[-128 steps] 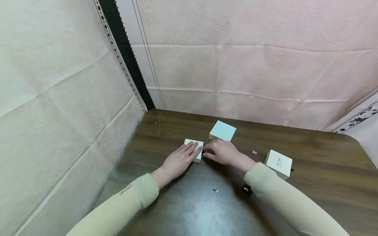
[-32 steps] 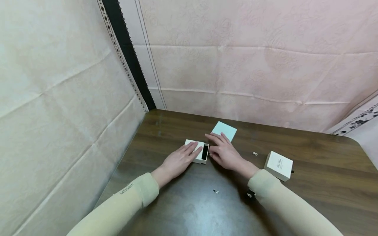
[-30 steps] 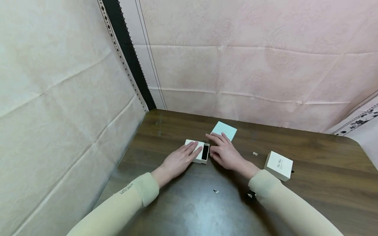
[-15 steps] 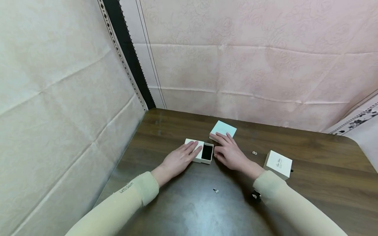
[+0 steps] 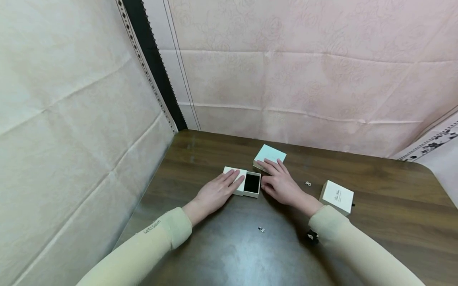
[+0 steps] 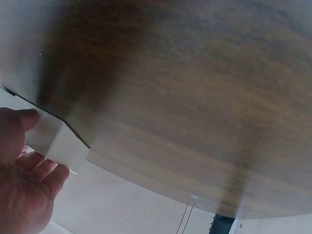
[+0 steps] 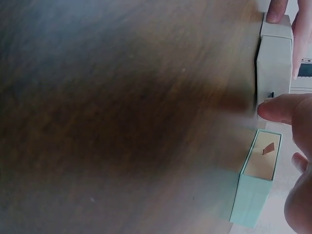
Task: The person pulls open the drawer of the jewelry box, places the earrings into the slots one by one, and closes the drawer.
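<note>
Near the middle of the table in the head view lies a small white drawer box (image 5: 229, 171). Its drawer (image 5: 252, 183), lined in black, sticks out to the right. My left hand (image 5: 214, 194) holds the outer sleeve, fingers across the top and thumb against the near side in the left wrist view. At the drawer's right end, my right hand (image 5: 280, 184) pinches a dark pull tab (image 7: 271, 94) between thumb and forefinger; the tab is mostly hidden. Its other fingers reach over a mint-coloured box (image 5: 270, 153), whose end shows a small tan tab (image 7: 269, 148).
To the right sits another white box (image 5: 340, 195) with printed lettering and a dark tab. A small pale figure-eight-shaped piece (image 5: 308, 183) and a small silvery trinket (image 5: 261, 229) lie on the brown table (image 5: 214, 254). Cloth-covered walls (image 5: 307, 91) rise behind and at the left.
The drawer, shut inside its sleeve at first, has slid out to the right along with my right hand. During the last half second it moved slightly further. My left hand stayed in place.
</note>
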Tool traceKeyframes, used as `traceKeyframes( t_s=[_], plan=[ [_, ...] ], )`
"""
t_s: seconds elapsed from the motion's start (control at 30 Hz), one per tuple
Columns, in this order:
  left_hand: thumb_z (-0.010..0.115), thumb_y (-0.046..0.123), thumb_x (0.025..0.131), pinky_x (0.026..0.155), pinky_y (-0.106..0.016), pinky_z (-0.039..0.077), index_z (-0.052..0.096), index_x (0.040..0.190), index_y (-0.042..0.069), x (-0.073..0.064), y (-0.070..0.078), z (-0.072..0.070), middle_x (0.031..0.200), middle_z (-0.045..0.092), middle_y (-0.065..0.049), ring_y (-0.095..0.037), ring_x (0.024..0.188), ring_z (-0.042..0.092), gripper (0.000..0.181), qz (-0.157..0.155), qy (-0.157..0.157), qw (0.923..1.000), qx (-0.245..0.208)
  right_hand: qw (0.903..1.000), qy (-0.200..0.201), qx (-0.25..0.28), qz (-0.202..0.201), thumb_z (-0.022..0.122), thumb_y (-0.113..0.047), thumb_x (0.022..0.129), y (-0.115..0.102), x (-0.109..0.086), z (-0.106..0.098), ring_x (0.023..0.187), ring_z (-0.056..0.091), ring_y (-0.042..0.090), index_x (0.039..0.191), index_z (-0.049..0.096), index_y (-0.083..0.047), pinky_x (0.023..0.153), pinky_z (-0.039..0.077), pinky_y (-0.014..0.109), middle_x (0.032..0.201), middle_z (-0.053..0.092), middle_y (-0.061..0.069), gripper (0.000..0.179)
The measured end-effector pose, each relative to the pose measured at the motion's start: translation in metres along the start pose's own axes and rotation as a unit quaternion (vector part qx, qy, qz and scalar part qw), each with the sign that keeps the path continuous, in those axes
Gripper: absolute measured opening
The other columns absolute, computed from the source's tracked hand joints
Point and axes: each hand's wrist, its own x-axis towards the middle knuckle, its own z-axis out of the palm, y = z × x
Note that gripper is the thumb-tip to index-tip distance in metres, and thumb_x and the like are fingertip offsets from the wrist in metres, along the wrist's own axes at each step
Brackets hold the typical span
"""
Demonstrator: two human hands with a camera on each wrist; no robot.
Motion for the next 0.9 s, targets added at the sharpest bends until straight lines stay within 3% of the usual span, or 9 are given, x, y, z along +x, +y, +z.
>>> traceKeyframes(
  t_s=[0.47,0.9],
  plan=[
    [0.058,0.008,0.110,0.118,-0.036,0.046,0.039,0.166,0.010,0.000,0.005,-0.001,0.168,0.042,-0.015,-0.026,0.154,0.044,0.060,-0.001,-0.014,0.9986,0.051,0.9991,-0.027,-0.018,0.026,0.085,-0.017,0.091,-0.007,-0.007,-0.015,0.153,0.040,0.044,0.091,0.071,-0.015,0.124,0.022,0.072,0.158,0.053,0.021,0.014],
    [0.063,0.005,0.107,0.117,-0.037,0.046,0.039,0.165,0.009,0.000,0.001,0.001,0.167,0.043,-0.016,-0.029,0.152,0.047,0.063,0.004,-0.001,0.9982,0.059,0.9995,-0.006,-0.020,-0.023,0.087,-0.018,0.089,-0.033,-0.027,-0.035,0.151,0.043,0.041,0.101,0.075,-0.017,0.124,0.023,0.071,0.153,0.058,0.018,0.017]
  ],
)
